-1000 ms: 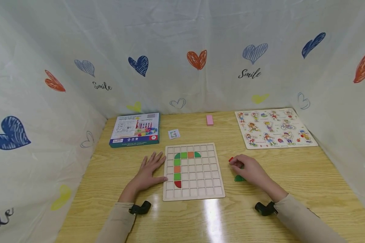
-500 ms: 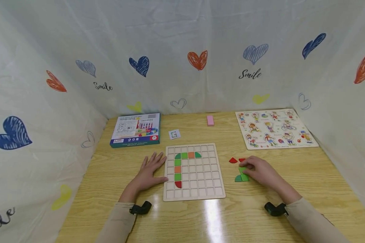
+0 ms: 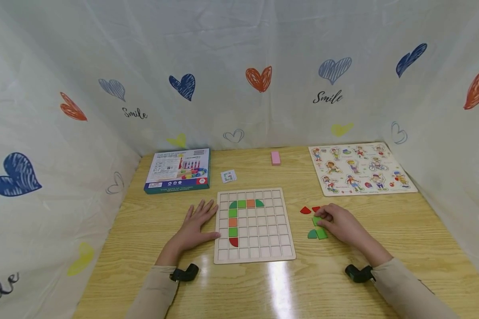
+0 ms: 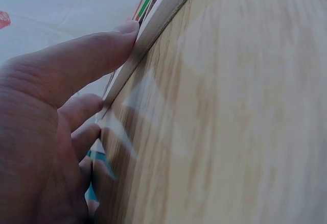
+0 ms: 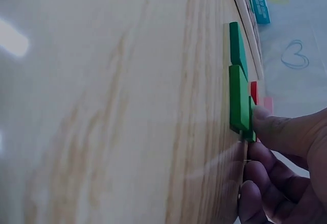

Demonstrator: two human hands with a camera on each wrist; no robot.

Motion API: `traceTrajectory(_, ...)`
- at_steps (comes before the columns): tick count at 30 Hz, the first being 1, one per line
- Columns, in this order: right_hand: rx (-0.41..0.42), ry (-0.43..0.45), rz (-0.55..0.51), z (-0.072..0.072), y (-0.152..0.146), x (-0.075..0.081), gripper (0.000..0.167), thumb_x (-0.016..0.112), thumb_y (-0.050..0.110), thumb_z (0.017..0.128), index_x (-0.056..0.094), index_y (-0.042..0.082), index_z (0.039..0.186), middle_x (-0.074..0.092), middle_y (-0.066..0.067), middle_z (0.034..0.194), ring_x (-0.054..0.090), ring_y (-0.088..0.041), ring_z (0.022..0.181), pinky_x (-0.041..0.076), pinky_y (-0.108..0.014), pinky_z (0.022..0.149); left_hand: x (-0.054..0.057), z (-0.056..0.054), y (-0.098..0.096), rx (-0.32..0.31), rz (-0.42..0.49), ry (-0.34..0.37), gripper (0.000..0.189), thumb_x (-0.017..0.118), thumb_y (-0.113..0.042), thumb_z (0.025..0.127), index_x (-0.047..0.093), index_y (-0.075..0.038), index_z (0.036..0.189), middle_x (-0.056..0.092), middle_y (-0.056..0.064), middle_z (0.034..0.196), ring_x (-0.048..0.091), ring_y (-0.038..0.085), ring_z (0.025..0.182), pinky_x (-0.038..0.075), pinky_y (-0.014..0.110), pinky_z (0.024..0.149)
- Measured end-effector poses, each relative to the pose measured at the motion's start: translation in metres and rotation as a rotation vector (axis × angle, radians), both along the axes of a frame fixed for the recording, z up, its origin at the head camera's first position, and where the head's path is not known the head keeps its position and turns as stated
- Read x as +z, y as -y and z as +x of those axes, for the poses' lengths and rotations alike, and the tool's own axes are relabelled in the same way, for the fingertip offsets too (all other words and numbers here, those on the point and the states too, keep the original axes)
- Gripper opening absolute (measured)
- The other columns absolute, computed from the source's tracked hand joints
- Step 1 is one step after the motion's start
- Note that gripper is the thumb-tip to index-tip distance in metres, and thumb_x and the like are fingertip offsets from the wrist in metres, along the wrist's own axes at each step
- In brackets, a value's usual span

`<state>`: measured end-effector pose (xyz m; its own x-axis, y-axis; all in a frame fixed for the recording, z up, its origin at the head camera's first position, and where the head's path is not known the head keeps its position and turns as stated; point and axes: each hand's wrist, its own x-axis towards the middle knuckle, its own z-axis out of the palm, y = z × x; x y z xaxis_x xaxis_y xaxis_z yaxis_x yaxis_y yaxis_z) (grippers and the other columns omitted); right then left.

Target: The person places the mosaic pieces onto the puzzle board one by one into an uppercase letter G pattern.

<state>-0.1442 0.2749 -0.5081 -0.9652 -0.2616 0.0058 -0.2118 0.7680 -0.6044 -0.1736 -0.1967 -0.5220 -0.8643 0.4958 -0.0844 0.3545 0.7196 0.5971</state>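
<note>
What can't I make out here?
Head view: light-green square tile, partly hidden by the right hand.
Head view: rightmost flat red tile, partly hidden by that hand.
Head view: white square card, pattern too small.
Left wrist view: pale wooden grid board, cut off by the top edge.

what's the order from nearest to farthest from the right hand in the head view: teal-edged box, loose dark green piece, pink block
1. Loose dark green piece, just left of the right hand
2. Pink block, ahead and to the left
3. Teal-edged box, ahead and much farther left
</note>
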Motion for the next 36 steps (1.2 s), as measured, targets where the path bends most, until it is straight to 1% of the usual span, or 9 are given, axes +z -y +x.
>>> traceTrajectory(4, -0.004, 0.015, -0.002, 0.000, 0.000, 0.001, 0.017, 0.074, 0.012, 0.093, 0.074, 0.007, 0.109, 0.065, -0.001, 0.100, 0.062, -0.013, 0.086, 0.055, -0.032, 0.074, -0.002, 0.000, 0.000, 0.005, -0.014, 0.002, 0.091, 0.073, -0.052, 0.089, 0.029, -0.018, 0.162, 0.016, 0.004, 0.170, -0.001, 0.031, 0.157, -0.010, 0.053, 0.123)
traceTrajectory(8, 0.004, 0.033, -0.001, -0.001, 0.000, 0.002, 0.016, 0.075, 0.012, 0.093, 0.074, 0.008, 0.108, 0.063, -0.001, 0.099, 0.060, -0.013, 0.085, 0.054, -0.032, 0.074, -0.003, 0.000, 0.000, 0.011, -0.011, -0.001, 0.091, 0.074, -0.052, 0.089, 0.030, -0.019, 0.162, 0.016, 0.002, 0.170, -0.001, 0.030, 0.157, -0.011, 0.053, 0.123)
traceTrajectory(16, 0.012, 0.014, -0.007, -0.002, 0.002, 0.003, 0.010, 0.075, 0.011, 0.092, 0.068, 0.014, 0.099, 0.063, 0.006, 0.085, 0.058, -0.010, 0.077, 0.050, -0.028, 0.067, -0.003, 0.000, 0.000, 0.002, -0.006, -0.010, 0.091, 0.074, -0.051, 0.089, 0.030, -0.018, 0.162, 0.017, 0.004, 0.170, 0.000, 0.032, 0.157, -0.010, 0.054, 0.123)
traceTrajectory(18, 0.004, 0.008, -0.012, -0.002, 0.004, 0.004, 0.009, 0.074, 0.012, 0.093, 0.069, 0.015, 0.100, 0.064, 0.008, 0.086, 0.059, -0.010, 0.079, 0.051, -0.027, 0.068, -0.002, -0.001, 0.000, 0.002, -0.008, -0.008, 0.091, 0.074, -0.051, 0.089, 0.030, -0.018, 0.162, 0.017, 0.005, 0.170, 0.000, 0.032, 0.157, -0.010, 0.055, 0.123)
traceTrajectory(22, -0.021, 0.010, -0.067, -0.002, 0.012, 0.005, 0.008, 0.073, 0.014, 0.095, 0.071, 0.016, 0.102, 0.068, 0.007, 0.089, 0.063, -0.010, 0.083, 0.054, -0.028, 0.072, -0.001, -0.001, 0.000, 0.005, -0.006, -0.003, 0.091, 0.074, -0.051, 0.090, 0.030, -0.017, 0.162, 0.017, 0.005, 0.170, 0.000, 0.033, 0.157, -0.011, 0.055, 0.123)
traceTrajectory(26, -0.020, 0.036, -0.146, -0.003, 0.026, 0.005, 0.008, 0.073, 0.015, 0.096, 0.071, 0.016, 0.104, 0.068, 0.006, 0.090, 0.064, -0.011, 0.083, 0.055, -0.027, 0.073, -0.001, 0.000, 0.000, 0.004, -0.010, -0.005, 0.091, 0.074, -0.051, 0.089, 0.030, -0.017, 0.162, 0.017, 0.005, 0.170, 0.001, 0.033, 0.157, -0.010, 0.055, 0.123)
traceTrajectory(30, 0.031, 0.075, -0.209, -0.004, 0.048, 0.002, 0.008, 0.073, 0.017, 0.095, 0.072, 0.016, 0.103, 0.066, 0.006, 0.088, 0.062, -0.010, 0.079, 0.053, -0.026, 0.069, -0.001, 0.000, 0.000, 0.005, -0.016, -0.003, 0.091, 0.073, -0.052, 0.089, 0.029, -0.018, 0.162, 0.016, 0.004, 0.170, 0.000, 0.032, 0.157, -0.010, 0.054, 0.123)
traceTrajectory(33, 0.072, 0.099, -0.235, -0.004, 0.070, 0.000, 0.006, 0.074, 0.017, 0.094, 0.072, 0.019, 0.100, 0.065, 0.007, 0.086, 0.059, -0.010, 0.077, 0.051, -0.024, 0.068, -0.001, 0.000, 0.000, 0.010, -0.018, -0.002, 0.091, 0.073, -0.053, 0.089, 0.029, -0.019, 0.162, 0.015, 0.002, 0.170, 0.000, 0.031, 0.157, -0.010, 0.053, 0.123)
traceTrajectory(36, 0.122, 0.101, -0.259, -0.006, 0.091, -0.001, 0.007, 0.075, 0.017, 0.094, 0.072, 0.021, 0.098, 0.063, 0.008, 0.084, 0.058, -0.010, 0.077, 0.051, -0.024, 0.068, -0.002, 0.000, 0.000, 0.008, -0.013, -0.007, 0.091, 0.073, -0.052, 0.089, 0.030, -0.018, 0.162, 0.016, 0.004, 0.170, 0.000, 0.032, 0.157, -0.010, 0.054, 0.123)
